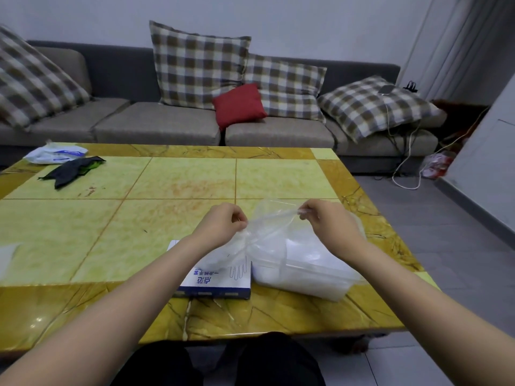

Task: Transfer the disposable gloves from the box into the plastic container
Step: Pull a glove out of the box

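Note:
A thin transparent disposable glove (269,222) is stretched in the air between my two hands. My left hand (223,222) pinches its left end with curled fingers. My right hand (324,217) pinches the other end, slightly higher. Below the left hand lies the white and blue glove box (220,282), flat on the table near its front edge. Right beside the box stands the clear plastic container (303,263), holding a pile of whitish gloves. The held glove hangs over the gap between box and container.
The yellow marble table (139,218) also carries a dark cloth (73,169) and a white plastic packet (54,154) at the far left. A grey sofa (167,126) with checked cushions stands behind. Cables (404,174) trail on the floor at right.

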Demonstrator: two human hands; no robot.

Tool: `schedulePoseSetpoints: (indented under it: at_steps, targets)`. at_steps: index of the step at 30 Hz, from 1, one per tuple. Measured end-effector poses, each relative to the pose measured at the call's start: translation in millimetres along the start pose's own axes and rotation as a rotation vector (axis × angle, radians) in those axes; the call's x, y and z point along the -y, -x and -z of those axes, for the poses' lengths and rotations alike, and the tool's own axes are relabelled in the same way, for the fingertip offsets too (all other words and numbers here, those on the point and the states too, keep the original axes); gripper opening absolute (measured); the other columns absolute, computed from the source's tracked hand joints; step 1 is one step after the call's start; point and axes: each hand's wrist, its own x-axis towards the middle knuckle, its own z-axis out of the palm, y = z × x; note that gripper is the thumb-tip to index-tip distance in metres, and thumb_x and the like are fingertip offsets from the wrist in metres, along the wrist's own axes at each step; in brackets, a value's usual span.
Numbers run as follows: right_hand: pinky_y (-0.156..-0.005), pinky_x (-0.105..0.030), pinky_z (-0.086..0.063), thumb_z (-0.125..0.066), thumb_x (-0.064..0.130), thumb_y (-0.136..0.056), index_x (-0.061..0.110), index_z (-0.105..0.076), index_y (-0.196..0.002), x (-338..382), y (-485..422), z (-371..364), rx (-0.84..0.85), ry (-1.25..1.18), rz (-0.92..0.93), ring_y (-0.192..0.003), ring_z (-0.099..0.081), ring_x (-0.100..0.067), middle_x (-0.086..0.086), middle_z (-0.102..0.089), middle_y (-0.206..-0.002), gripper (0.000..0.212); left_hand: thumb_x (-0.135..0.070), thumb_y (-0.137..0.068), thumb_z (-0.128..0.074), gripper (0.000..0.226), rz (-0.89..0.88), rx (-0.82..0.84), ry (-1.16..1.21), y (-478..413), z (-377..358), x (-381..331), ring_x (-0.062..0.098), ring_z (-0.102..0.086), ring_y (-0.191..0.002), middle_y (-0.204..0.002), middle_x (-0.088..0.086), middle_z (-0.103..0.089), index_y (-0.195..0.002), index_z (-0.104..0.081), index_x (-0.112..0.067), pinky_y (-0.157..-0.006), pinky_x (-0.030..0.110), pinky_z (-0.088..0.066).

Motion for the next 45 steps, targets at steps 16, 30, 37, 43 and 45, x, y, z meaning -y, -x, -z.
schedulePoseSetpoints:
  at_steps: [16,30,37,43,45]
  targets:
    - [-0.117,-0.030,-0.005,-0.054,0.002,-0.089,0.017,-0.042,-0.139,31,4,0,0.064,0.156,0.252,-0.143,-0.020,-0.022,-0.003,-0.037,-0.147,0.054,-0.017,-0.096,-0.049,0.015,-0.124,0.024,-0.108,3,-5,-37,0.007,-0.049,-0.064,-0.079,-0.005,-0.061,-0.093,-0.063,-0.017,-0.061,0.028,-0.039]
    - [-0.072,-0.040,-0.049,-0.043,0.012,-0.097,0.009,-0.062,-0.095,15,3,3,0.146,-0.057,0.053,-0.082,-0.061,-0.025,-0.003,-0.067,-0.088,0.020,-0.049,-0.080,-0.063,0.054,-0.274,0.083,-0.416,21,-4,-56,0.014,-0.046,-0.114,-0.122,-0.010,-0.051,-0.125,-0.043,-0.028,-0.094,0.036,-0.034]
    - [-0.065,-0.037,-0.046,-0.050,0.020,-0.097,0.008,-0.059,-0.084,2,4,8,0.195,-0.068,0.038,-0.068,-0.057,-0.015,0.001,-0.062,-0.074,0.020,-0.023,-0.093,-0.058,0.013,-0.176,0.046,-0.019,11,-5,-52,0.010,-0.064,-0.081,-0.078,-0.008,-0.070,-0.089,-0.069,-0.018,-0.080,0.032,-0.051]
    - [-0.066,-0.031,-0.047,-0.042,0.012,-0.098,0.013,-0.059,-0.086,-9,1,12,0.174,-0.110,0.000,-0.064,-0.058,-0.013,0.006,-0.059,-0.073,0.020,-0.021,-0.096,-0.052,0.025,-0.010,0.141,0.203,3,1,-42,0.010,-0.062,-0.074,-0.083,0.005,-0.074,-0.091,-0.073,-0.010,-0.080,0.031,-0.051]
    - [-0.063,-0.029,-0.045,-0.040,0.012,-0.099,0.013,-0.060,-0.091,-9,0,14,0.175,-0.099,-0.015,-0.066,-0.055,-0.011,0.002,-0.060,-0.078,0.021,-0.023,-0.094,-0.056,0.019,0.000,0.141,0.137,2,-1,-39,0.011,-0.059,-0.079,-0.096,0.003,-0.072,-0.098,-0.070,-0.011,-0.075,0.027,-0.049]
